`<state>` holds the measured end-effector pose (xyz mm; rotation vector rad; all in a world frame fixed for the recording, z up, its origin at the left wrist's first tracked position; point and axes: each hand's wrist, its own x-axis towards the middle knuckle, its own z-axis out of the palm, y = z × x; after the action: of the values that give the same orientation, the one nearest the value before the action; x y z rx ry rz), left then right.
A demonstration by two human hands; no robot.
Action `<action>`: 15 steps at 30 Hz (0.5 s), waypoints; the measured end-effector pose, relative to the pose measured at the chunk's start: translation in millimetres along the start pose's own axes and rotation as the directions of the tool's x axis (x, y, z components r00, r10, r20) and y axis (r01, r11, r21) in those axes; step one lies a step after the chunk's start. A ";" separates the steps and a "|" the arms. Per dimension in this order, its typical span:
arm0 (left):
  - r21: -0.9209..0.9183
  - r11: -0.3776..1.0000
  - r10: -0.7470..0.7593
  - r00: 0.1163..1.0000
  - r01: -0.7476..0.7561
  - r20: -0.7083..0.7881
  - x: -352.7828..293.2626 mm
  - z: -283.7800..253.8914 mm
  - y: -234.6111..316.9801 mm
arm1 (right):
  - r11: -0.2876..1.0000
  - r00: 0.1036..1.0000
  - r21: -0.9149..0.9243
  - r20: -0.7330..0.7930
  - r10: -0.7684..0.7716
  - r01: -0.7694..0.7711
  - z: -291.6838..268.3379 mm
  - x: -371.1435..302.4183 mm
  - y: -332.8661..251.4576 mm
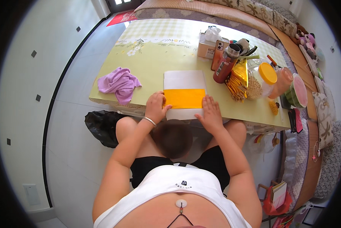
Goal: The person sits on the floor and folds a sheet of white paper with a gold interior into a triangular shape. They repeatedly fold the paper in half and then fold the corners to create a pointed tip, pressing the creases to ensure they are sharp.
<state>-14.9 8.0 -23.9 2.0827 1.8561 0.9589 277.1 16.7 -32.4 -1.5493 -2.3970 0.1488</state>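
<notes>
Passage left, clutter right
A hand could cross the tabletop (149, 70) between the purple cloth (119, 82) and white sheet (183, 79); rightward, the flask (226, 64) and yellow-lidded jar (267, 73) block the way.

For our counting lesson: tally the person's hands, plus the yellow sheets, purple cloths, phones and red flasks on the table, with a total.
Left hand and right hand: 2
Yellow sheet: 1
Purple cloth: 1
Phone: 1
Red flask: 1
Total: 6

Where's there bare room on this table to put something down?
Free: between the purple cloth and the flat white piece, and the stretch beyond that piece, left of the tissue box. Crowded: the right side, with the bottle, gold packets, yellow-lidded jar and cut watermelon.
</notes>
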 end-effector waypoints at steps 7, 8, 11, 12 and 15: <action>0.108 0.994 -0.022 0.976 -0.001 0.216 60.6 -5.3 -20.4 | 0.657 0.976 0.749 -0.069 0.205 -0.085 -15.9 32.0 -21.0; 0.137 0.989 -0.102 0.950 0.063 0.295 66.7 -8.9 -15.3 | 0.413 0.962 0.884 0.123 0.245 -0.219 -16.0 38.2 -27.7; 0.206 0.971 -0.189 0.921 0.123 0.340 77.3 -10.4 -5.3 | 0.263 0.917 0.908 0.236 0.321 -0.326 9.3 55.0 -23.3; 0.228 0.967 -0.180 0.933 0.111 0.311 76.7 -3.8 -12.8 | 0.257 0.906 0.903 0.250 0.341 -0.345 9.7 59.1 -21.8; -0.156 0.931 -0.294 0.932 0.329 0.211 72.6 -1.5 -14.2 | 0.270 0.898 0.894 0.249 0.362 -0.357 6.9 65.8 -19.3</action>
<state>-27.0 78.7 -6.2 1.6411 1.8463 0.7972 233.0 68.6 -22.6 -1.3528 -1.2917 1.3567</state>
